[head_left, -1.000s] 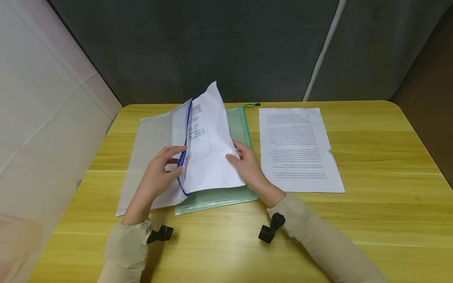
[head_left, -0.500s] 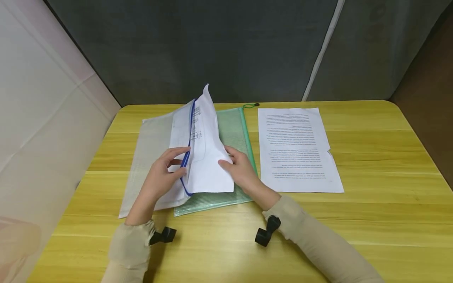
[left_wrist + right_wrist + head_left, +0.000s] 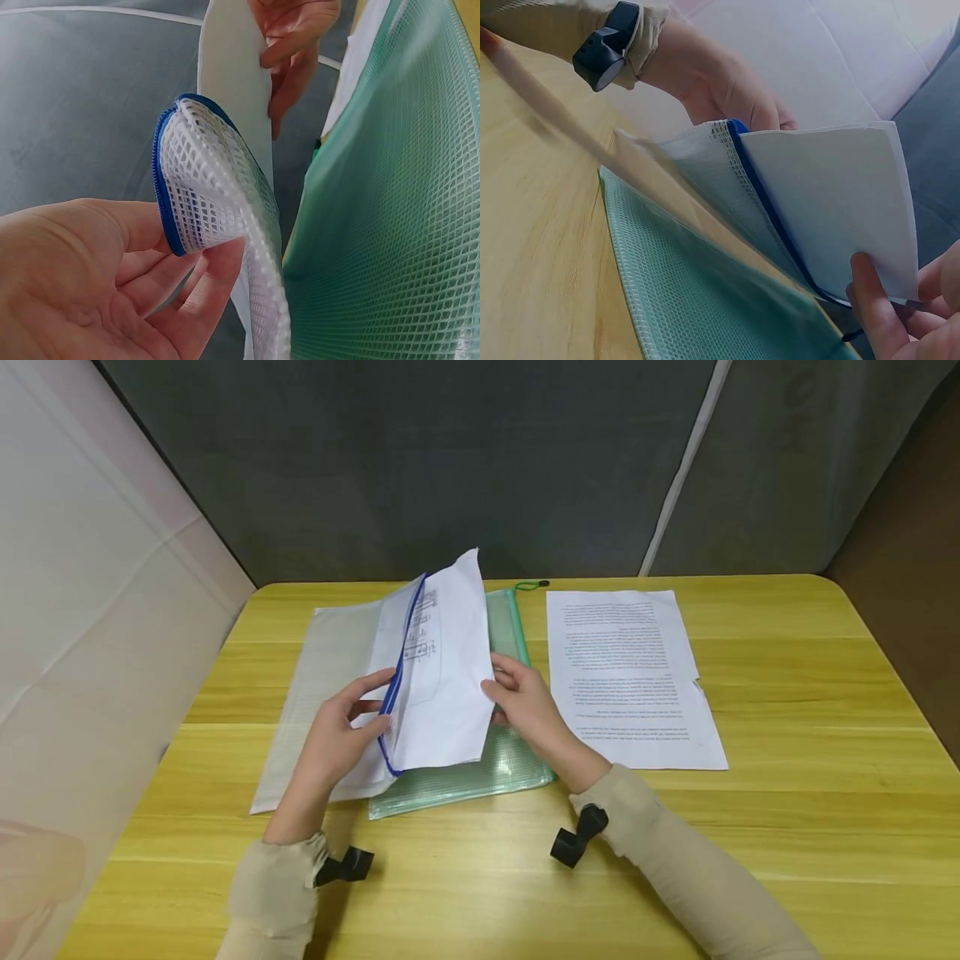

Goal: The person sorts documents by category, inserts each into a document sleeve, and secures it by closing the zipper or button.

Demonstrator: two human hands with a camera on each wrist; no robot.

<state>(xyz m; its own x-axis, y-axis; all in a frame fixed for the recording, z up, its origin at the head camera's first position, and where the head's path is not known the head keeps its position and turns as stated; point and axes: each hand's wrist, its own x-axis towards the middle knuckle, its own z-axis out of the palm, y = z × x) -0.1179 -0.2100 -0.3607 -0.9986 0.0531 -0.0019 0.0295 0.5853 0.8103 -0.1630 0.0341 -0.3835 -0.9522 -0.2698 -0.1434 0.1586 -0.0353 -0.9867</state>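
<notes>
My left hand (image 3: 337, 739) grips a whitish mesh zipper pouch (image 3: 333, 647) at its blue-edged mouth, thumb and fingers on either side of the edge in the left wrist view. White paper (image 3: 457, 702) stands partly inside the pouch, its outer part sticking out to the right and a faint diagram showing near the zipper. My right hand (image 3: 528, 702) pinches the paper's right edge between thumb and fingers. In the right wrist view, the paper (image 3: 832, 195) lies along the blue zipper (image 3: 761, 191). Whether it is one sheet or more I cannot tell.
A green mesh zipper pouch (image 3: 510, 768) lies on the wooden table (image 3: 465, 877) under the raised paper, its green pull loop (image 3: 531, 585) at the back. To the right lies a printed sheet (image 3: 622, 685) with a nick in its right edge. A dark partition (image 3: 450, 460) stands behind.
Less paper sticks out of the pouch than a second ago. My right hand went left, bowing the paper, then back right, and the paper is flatter now. My left hand stays at the zipper.
</notes>
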